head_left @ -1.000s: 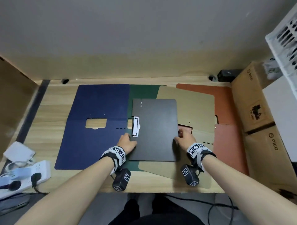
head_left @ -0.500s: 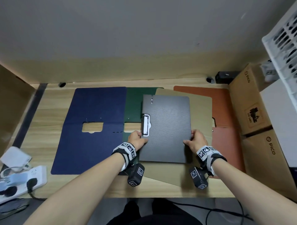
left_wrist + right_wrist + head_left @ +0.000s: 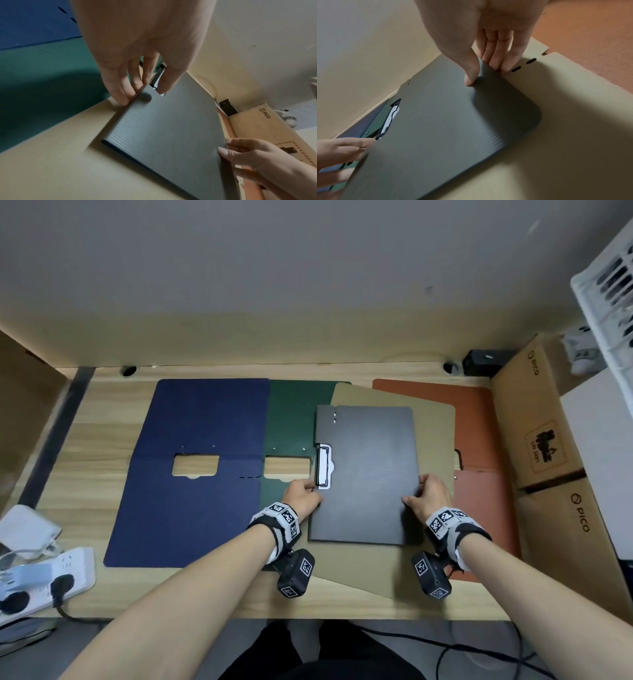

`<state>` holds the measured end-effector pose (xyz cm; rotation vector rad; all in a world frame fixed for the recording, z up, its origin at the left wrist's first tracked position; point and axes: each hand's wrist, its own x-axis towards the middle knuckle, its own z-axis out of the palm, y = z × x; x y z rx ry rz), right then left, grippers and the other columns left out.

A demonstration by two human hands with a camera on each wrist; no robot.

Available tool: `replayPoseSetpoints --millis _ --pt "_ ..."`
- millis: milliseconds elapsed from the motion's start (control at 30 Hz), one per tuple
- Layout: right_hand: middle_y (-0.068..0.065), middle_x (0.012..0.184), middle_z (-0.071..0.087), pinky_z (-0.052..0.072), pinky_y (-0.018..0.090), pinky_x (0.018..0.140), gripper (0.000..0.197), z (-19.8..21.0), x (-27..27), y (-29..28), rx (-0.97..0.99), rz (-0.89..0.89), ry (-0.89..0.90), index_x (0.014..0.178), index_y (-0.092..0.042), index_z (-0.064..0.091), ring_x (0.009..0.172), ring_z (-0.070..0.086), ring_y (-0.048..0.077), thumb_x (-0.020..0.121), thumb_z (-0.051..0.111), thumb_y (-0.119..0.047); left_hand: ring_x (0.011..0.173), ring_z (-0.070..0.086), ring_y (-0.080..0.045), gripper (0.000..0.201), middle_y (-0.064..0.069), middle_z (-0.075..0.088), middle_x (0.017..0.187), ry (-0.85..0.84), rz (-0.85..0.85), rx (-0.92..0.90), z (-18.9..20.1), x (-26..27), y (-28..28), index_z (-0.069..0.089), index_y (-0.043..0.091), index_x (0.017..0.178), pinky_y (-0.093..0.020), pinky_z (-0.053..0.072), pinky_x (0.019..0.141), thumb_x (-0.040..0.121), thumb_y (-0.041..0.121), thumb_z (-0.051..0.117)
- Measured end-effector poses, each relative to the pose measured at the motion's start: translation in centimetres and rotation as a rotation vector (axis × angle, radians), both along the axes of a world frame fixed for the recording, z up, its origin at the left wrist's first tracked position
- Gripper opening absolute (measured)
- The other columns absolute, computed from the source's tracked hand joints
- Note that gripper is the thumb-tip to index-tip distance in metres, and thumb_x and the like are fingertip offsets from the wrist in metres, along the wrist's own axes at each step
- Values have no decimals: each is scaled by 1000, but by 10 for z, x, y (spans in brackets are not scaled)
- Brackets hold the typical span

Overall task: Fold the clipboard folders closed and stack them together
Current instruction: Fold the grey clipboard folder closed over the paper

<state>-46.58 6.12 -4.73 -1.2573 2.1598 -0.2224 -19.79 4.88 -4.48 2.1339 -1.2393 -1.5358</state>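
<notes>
A wooden desk [image 3: 102,419] fills the middle of the head view, spread with open folders: a navy folder [image 3: 191,508] at left, a green folder [image 3: 291,419] and a khaki folder [image 3: 435,426] in the centre, an orange-brown folder [image 3: 479,419] at right. The closed dark grey clipboard folder [image 3: 366,474], silver clip [image 3: 323,467] on its left edge, lies on the khaki one at frame centre. The left hand [image 3: 303,498] pinches its left edge below the clip and the right hand [image 3: 431,496] pinches its right edge, thumb on top, bending it upward; the flexible cover could spring open or slip from so light a pinch, and dragging it might skew the khaki folder beneath.
</notes>
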Motion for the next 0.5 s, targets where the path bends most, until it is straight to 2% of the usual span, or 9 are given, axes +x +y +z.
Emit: replayPoseSetpoints --millis 67,133,200,267,333,400,500 --pt "12 108 65 48 37 88 38 1 4 0 -28 -27 1 97 -13 57 102 62 31 71 84 -16 89 67 -24 33 -5 71 101 -11 12 -26 3 2 0 68 12 114 -27 53 75 82 9 60" --pt "13 117 59 43 37 95 50 1 8 0 -49 -18 54 111 -9 56 112 55 31 70 84 -17 70 67 -27 27 -8 71 91 -13 43 -36 9 9 0 69 16 108 -35 61 61 84 12 59" --pt "15 123 53 39 39 101 56 3 16 -3 -67 21 124 120 -10 53 120 48 34 71 81 -16 63 63 -27 20 -6 67 76 -23 59 -60 15 23 -1 71 19 97 -44 62 62 84 12 57" --pt "17 125 49 39 41 102 57 7 29 -7 -103 32 125 122 -9 52 123 45 36 72 78 -13 75 64 -24 21 -1 64 76 -26 46 -85 17 42 -4 72 18 94 -44 61 74 85 11 54" --pt "18 127 47 39 43 104 58 13 49 -16 -153 60 115 124 -8 51 123 44 37 73 77 -11 93 66 -24 22 -1 67 86 -26 54 -97 18 71 -9 73 16 97 -42 58 86 85 11 54" --pt "16 128 47 37 42 106 56 18 71 -25 -174 114 97 125 -7 52 122 44 35 76 77 -12 103 66 -26 21 -4 72 98 -65 55 -101 15 101 -16 73 16 97 -39 55 91 85 12 57" --pt "9 125 51 39 39 105 45 19 125 -45 -169 209 34 124 -12 55 121 48 28 83 73 -15 108 64 -27 16 -6 72 108 -130 78 -126 11 165 -31 72 18 94 -32 50 96 86 13 60"
